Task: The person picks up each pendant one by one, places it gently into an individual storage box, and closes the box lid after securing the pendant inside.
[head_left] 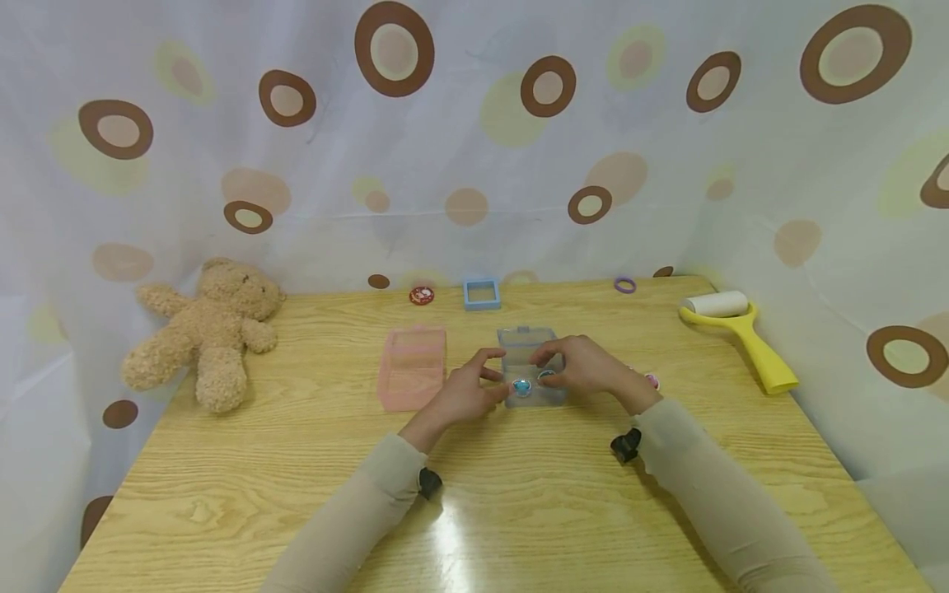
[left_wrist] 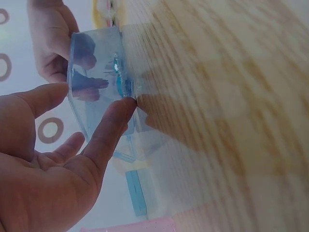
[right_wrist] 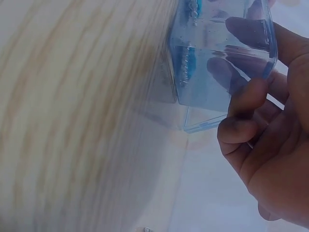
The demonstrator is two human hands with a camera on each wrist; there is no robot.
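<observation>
A see-through blue box (head_left: 532, 399) stands on the table with its lid folded back. Two turquoise, gem-like ovals with shiny rims lie low in it; the left oval (head_left: 521, 387) shows plainly, the right oval (head_left: 546, 375) sits partly under a fingertip in the head view. My left hand (head_left: 465, 394) spreads along the box's left side, one fingertip low against its wall. My right hand (head_left: 589, 366) reaches over the right wall, and two of its fingers (right_wrist: 231, 29) show through the plastic above the ovals. Its other fingers curl outside the wall.
Left of the box lies a pink see-through box (head_left: 412, 387), lid back. Farther off are a red patterned disc (head_left: 422, 295), a light blue square frame (head_left: 482, 306) and a purple ring (head_left: 625, 285). A pink oval (head_left: 652, 380), yellow lint roller (head_left: 764, 354) and teddy bear (head_left: 215, 329) flank these.
</observation>
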